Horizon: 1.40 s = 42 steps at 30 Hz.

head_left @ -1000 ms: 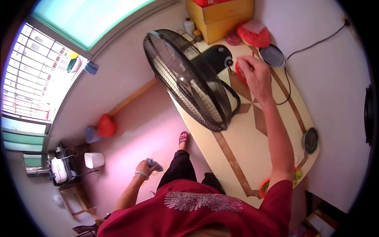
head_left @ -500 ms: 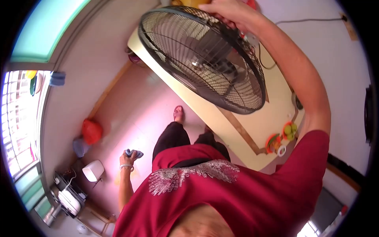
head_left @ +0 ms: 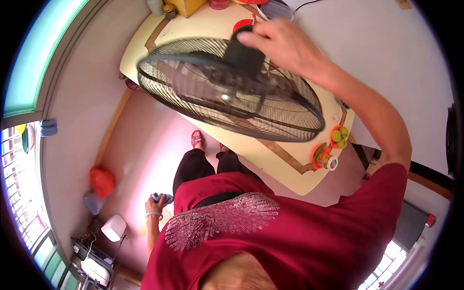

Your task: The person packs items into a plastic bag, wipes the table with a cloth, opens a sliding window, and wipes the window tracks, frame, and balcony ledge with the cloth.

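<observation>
My right hand (head_left: 285, 46) is closed around the black housing at the back of an electric fan (head_left: 227, 96). The fan's round wire cage is tilted over the cream table, and its lower part is hidden. Down at my left side, my left hand (head_left: 153, 209) grips a bunched blue-grey cloth (head_left: 163, 198), apart from the fan and the table.
The cream table (head_left: 290, 176) with brown bands carries an orange dish of green fruit (head_left: 340, 137), another orange dish with a jar (head_left: 321, 155), and a yellow box (head_left: 188, 6). A red bag (head_left: 102, 181) lies by the left wall, near a white lamp-like object (head_left: 114, 228).
The fan has tilted so its cage looks flatter, and my right hand has come lower in view with it. My view has shifted, showing more of the table's far end. The cloth stays in my left hand.
</observation>
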{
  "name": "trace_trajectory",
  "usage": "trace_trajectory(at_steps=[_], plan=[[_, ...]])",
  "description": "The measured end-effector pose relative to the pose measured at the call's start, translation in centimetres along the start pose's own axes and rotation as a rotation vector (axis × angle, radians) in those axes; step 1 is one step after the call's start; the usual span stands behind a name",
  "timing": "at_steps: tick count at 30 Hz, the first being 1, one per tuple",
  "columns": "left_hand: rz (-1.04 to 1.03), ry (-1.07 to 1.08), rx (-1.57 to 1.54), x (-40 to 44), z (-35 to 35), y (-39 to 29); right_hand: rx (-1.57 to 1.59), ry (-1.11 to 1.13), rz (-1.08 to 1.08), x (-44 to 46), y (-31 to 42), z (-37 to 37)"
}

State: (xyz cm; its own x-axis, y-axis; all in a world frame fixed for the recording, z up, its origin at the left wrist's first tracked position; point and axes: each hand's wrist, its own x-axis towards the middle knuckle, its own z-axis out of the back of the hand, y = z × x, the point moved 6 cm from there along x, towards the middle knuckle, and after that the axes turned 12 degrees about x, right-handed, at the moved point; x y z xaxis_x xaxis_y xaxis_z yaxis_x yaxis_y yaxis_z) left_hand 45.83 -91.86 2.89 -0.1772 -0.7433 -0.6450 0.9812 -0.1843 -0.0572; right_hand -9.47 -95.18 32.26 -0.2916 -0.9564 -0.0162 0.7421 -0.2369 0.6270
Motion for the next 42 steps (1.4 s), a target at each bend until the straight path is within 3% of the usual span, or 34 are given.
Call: trace_trajectory(at_steps=[4, 11, 16, 19, 28, 34, 37, 38, 42], plan=[[-0.058, 0.050, 0.050, 1.1, 0.5, -3.7, 0.051, 0.034, -0.130, -7.6, -3.1, 2.7], [-0.263, 0.078, 0.133, 2.5, 3.6, -11.3, 0.136, -0.117, -0.444, -20.1, -6.1, 8.2], [-0.394, 0.026, 0.148, -3.1, 9.4, -12.3, 0.049, -0.240, -0.544, -28.4, 3.8, 14.6], [-0.425, -0.023, 0.193, -5.3, 12.2, -13.6, 0.028, -0.277, -0.605, -31.1, 4.9, 15.9], [-0.479, -0.048, 0.209, -7.7, 14.8, -16.2, 0.015, -0.314, -0.608, -32.5, 6.0, 18.5], [-0.480, -0.061, 0.156, -8.0, 18.6, -19.8, 0.009, -0.190, -0.559, -33.9, 6.1, 20.5], [-0.558, -0.195, 0.205, -2.9, 21.3, -22.0, 0.022, -0.242, -0.649, -31.7, 4.4, 19.3], [-0.582, -0.180, 0.191, -0.9, 22.2, -23.4, 0.017, -0.180, -0.756, -30.9, 3.7, 19.0], [-0.721, -0.088, 0.132, 5.2, 25.7, -28.8, 0.033, -0.277, -0.922, -31.0, 4.6, 18.7]])
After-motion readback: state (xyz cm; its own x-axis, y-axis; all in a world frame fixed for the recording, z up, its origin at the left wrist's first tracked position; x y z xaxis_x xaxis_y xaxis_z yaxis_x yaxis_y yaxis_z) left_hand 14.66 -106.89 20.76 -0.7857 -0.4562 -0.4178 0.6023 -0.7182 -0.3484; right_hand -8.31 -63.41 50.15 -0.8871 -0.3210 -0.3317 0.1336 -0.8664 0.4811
